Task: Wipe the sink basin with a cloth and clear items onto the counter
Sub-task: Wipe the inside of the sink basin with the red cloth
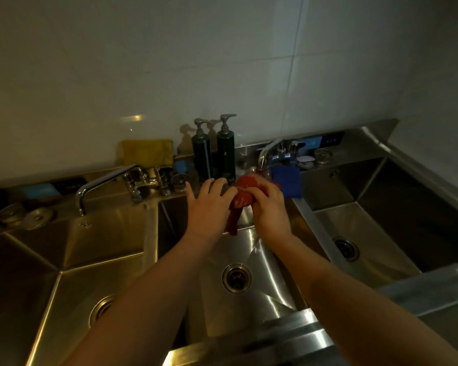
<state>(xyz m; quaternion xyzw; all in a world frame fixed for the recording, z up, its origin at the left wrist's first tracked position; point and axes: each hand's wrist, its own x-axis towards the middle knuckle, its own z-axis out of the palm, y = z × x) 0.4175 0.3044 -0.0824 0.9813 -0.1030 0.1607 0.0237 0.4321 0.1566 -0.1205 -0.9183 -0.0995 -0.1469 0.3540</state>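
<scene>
Your left hand and right hand both have fingers curled on the soft red cloth above the shiny steel middle sink basin, so squeeze it well and then rub the sides slowly.

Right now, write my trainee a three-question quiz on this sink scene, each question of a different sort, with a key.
1. True or false: the red cloth lies flat on the floor of the middle basin.
2. How many pump bottles stand at the wall? A one, B two, C four.
3. Fill in: the blue cloth hangs nearest the ___ hand.
Key: 1 false: the left hand and the right hand grip it above the basin. 2 B. 3 right.
</scene>
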